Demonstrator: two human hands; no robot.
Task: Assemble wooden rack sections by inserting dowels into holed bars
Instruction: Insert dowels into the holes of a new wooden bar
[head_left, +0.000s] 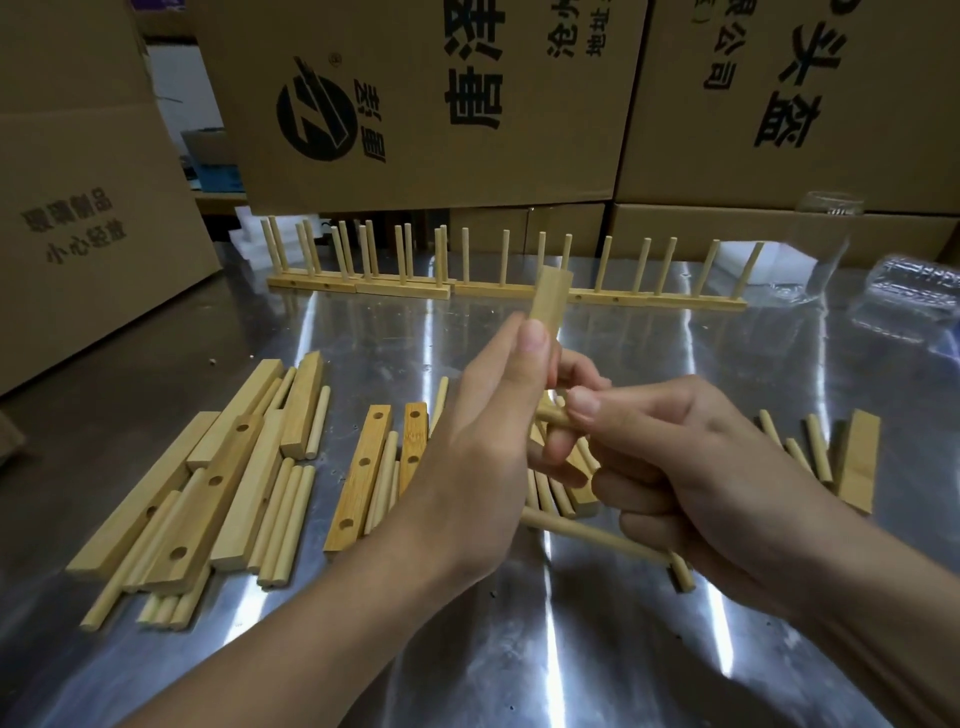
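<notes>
Reaching in from the bottom edge with both bare forearms, converging at centre. Gripping bar (550, 296) in left hand (488, 441): back of hand to camera, thumb laid up along the face, fingers (576, 371) wrapped behind. Pinching dowel (550, 415) in right hand (701, 467) between thumb and forefinger, tip aimed toward left palm, other fingers curled underneath. Left fingertips just beside right thumb.

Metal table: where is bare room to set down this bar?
Bare: on the metal table, the strip between the finished rack sections and the loose bars and dowels; also the near edge. Crowded: that parts band and by the clear bottle.
</notes>
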